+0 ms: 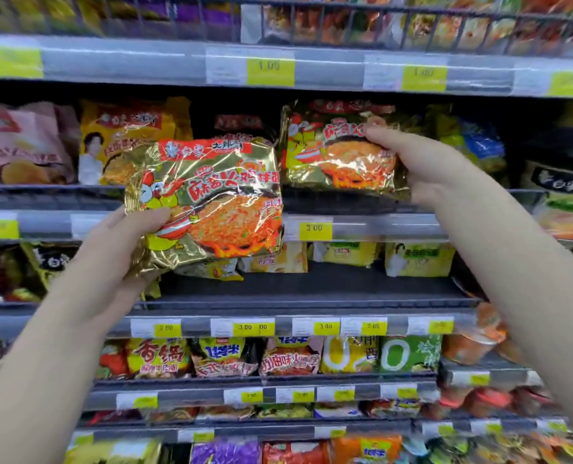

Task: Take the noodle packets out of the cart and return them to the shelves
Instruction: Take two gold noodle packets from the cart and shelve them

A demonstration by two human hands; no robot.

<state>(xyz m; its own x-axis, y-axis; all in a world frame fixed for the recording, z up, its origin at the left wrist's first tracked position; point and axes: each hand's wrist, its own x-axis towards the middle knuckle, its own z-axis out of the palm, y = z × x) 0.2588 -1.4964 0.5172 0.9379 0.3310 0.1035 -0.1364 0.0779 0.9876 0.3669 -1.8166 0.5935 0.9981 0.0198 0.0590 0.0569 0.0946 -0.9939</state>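
Note:
My left hand (124, 242) grips a gold noodle packet (211, 202) by its lower left corner and holds it up in front of the shelves. My right hand (422, 165) holds a second gold noodle packet (338, 149) by its right edge, thumb on the front. That packet stands upright on the second shelf (362, 205), or just above it, in front of a dark packet behind. Both packets carry a red banner, a cartoon chicken and a bowl of orange noodles. The cart is out of view.
Shelves of noodle packets fill the whole view, with yellow price tags (315, 227) on the rails. A yellow packet (127, 139) and a pink packet (20, 145) stand left of the gold ones. The third shelf (311, 289) shows a bare dark stretch in front of pale yellow packets (419, 259).

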